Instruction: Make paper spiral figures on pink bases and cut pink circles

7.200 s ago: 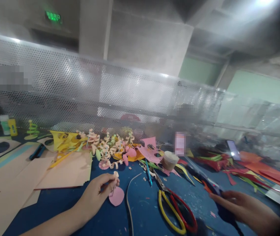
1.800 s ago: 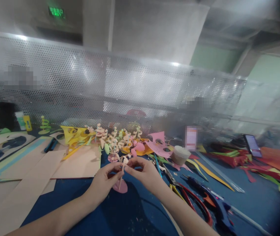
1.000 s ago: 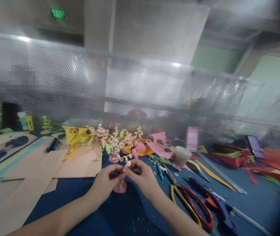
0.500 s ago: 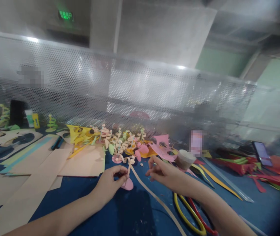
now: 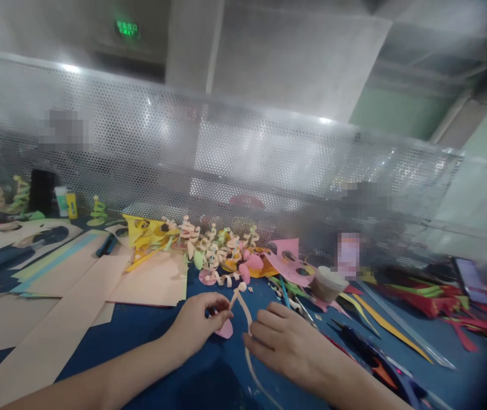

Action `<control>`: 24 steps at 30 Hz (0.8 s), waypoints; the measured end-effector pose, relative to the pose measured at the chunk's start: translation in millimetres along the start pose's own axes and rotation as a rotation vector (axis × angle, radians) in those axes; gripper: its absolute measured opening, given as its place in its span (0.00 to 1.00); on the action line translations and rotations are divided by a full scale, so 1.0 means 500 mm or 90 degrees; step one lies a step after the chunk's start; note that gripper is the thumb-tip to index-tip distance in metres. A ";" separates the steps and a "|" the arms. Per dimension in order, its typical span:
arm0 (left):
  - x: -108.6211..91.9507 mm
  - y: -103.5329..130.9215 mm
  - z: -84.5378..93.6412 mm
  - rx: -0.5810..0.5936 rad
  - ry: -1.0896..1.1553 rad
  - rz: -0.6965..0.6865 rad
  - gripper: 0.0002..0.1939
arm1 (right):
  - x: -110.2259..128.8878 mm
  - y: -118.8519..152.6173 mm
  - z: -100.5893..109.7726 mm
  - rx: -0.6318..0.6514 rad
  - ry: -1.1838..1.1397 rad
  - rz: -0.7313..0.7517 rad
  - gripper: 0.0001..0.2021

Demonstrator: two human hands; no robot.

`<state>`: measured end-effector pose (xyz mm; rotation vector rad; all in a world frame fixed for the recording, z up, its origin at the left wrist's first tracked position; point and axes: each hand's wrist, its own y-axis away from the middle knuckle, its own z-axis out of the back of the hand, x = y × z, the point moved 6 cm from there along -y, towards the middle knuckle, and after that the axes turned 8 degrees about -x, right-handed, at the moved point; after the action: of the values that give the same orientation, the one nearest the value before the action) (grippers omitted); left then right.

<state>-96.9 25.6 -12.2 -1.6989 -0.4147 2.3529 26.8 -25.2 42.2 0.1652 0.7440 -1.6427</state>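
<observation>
My left hand [image 5: 200,322] pinches a pale, narrow stem [image 5: 234,300] between thumb and fingertips. Under those fingers shows a pink rounded paper piece [image 5: 226,329], partly hidden by the hand. From a small knob at the stem's top, a long pale paper strip [image 5: 246,310] runs down toward me. My right hand [image 5: 286,341] has its fingers curled in around this strip at mid-length, and the strip's lower part hangs below them. The exact fingertip contact is hidden. Just beyond both hands lies a heap of curled paper spirals [image 5: 215,250] in pale and yellow tones.
Pale paper sheets [image 5: 149,282] cover the left side of the blue table. To the right stand a whitish cup [image 5: 327,285] and a dark blue tool with an orange part [image 5: 375,361]. Red scraps [image 5: 426,302] lie farther right. A perforated metal screen [image 5: 243,148] closes the back.
My right hand has come down and closed in on the paper strip, which now bends at its fingers. My left hand keeps its pinch. The view has shifted slightly.
</observation>
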 end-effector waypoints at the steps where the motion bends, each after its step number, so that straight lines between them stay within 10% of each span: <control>1: -0.001 0.001 0.001 -0.003 -0.013 -0.006 0.07 | -0.002 -0.017 0.004 -0.008 -0.017 -0.021 0.04; 10: -0.037 0.016 -0.001 0.032 -0.066 -0.123 0.07 | -0.128 -0.100 -0.035 0.022 -0.470 -0.549 0.07; 17: -0.044 0.012 -0.001 0.039 -0.045 -0.134 0.08 | -0.179 -0.016 -0.125 0.092 -0.577 -0.624 0.04; 24: -0.034 0.012 -0.007 0.053 -0.027 -0.113 0.07 | -0.157 -0.012 -0.095 0.023 -0.582 -0.538 0.12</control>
<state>-88.5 14.6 -0.2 -1.5118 -0.4474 2.2497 25.2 66.5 46.6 -0.9432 0.0377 -2.2215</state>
